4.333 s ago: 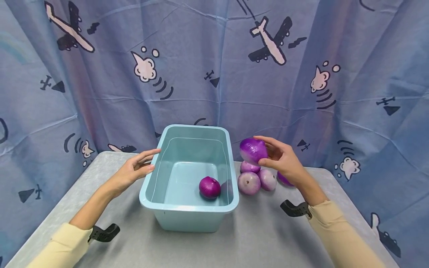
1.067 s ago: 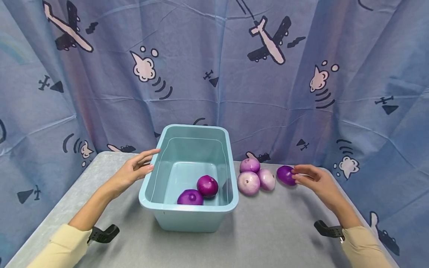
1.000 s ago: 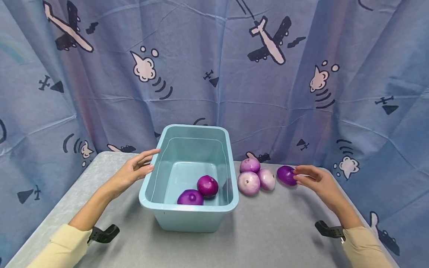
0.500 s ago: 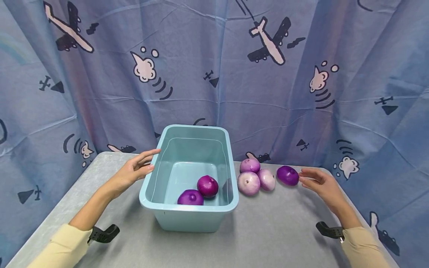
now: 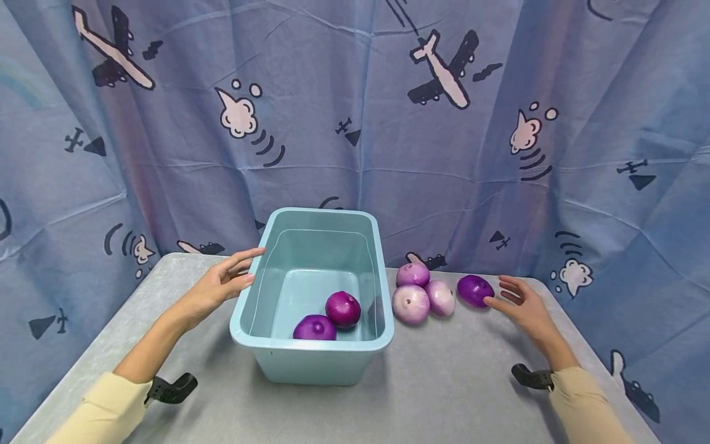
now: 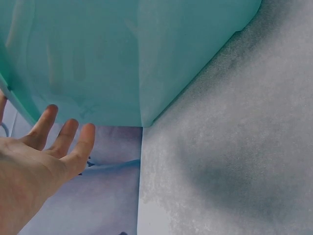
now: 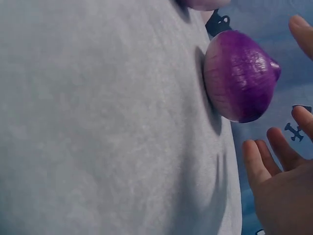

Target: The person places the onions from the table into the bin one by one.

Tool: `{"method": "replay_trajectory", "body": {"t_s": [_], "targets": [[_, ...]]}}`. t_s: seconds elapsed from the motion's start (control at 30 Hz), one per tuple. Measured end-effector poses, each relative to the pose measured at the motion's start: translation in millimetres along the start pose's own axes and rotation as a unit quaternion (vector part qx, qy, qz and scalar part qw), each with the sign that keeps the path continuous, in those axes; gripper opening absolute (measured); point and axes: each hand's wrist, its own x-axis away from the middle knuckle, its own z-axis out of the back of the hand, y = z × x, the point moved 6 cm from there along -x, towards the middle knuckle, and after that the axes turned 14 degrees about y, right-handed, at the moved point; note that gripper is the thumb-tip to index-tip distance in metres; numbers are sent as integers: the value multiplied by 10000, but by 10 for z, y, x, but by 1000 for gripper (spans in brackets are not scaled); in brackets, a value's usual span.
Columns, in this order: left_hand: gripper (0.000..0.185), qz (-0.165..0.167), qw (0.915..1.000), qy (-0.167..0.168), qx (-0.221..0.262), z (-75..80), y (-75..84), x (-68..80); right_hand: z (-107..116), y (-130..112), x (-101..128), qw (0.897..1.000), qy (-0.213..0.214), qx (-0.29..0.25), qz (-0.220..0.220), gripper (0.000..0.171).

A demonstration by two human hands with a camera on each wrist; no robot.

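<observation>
A light blue plastic tub [image 5: 313, 345] stands on the table; two purple onions lie inside, one rounder and redder [image 5: 342, 309], the other [image 5: 314, 327] partly behind the front rim. At the tub's left rim is my left hand [image 5: 213, 288], fingers extended, fingertips at the wall. The left wrist view shows its fingers [image 6: 84, 139] loosely spread outside the tub [image 6: 88, 58]. To the right, a dark purple onion [image 5: 474, 291] rests on the table. My right hand [image 5: 524, 308] is beside it, fingers spread and not around the onion [image 7: 242, 78]; contact cannot be told.
Three paler onions sit in a cluster right of the tub: one at the back [image 5: 413, 274], one in front [image 5: 411, 304] and one to the right [image 5: 441, 298]. A blue curtain [image 5: 355, 123] with airplane prints hangs behind the grey table [image 5: 432, 382].
The onion that my right hand held earlier now lies in the tub. That hand has moved right to the lone onion, and its fingers have spread apart. My left hand stays put.
</observation>
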Motion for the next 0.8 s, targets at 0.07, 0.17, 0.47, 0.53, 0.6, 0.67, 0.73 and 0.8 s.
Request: {"method": "replay_trajectory", "body": {"t_s": [0.07, 0.17, 0.47, 0.53, 0.6, 0.67, 0.73, 0.8], "targets": [[54, 8, 10000, 7, -31, 2, -3, 2, -30, 0, -19, 10000, -85, -19, 4, 89], [55, 32, 10000, 18, -49, 7, -10, 3, -78, -3, -56, 9999, -142, -66, 45, 90], [55, 74, 10000, 26, -41, 3, -24, 1, -222, -7, -152, 9993, -366, 11, 58, 91], [55, 77, 10000, 27, -45, 0, -26, 1, -243, -8, -163, 9991, -416, 39, 80, 90], [55, 80, 10000, 24, -42, -5, -25, 2, -260, -4, -171, 9990, -424, 95, 102, 89], [54, 77, 10000, 34, -54, -6, -22, 2, -270, 2, -178, 9991, -391, 153, 114, 88], [54, 77, 9999, 38, -64, -8, -17, 4, -276, 2, -182, 9992, -335, 202, 120, 87], [54, 79, 9999, 36, -68, -9, -11, 7, -277, 7, -186, 9993, -269, 232, 110, 86]]}}
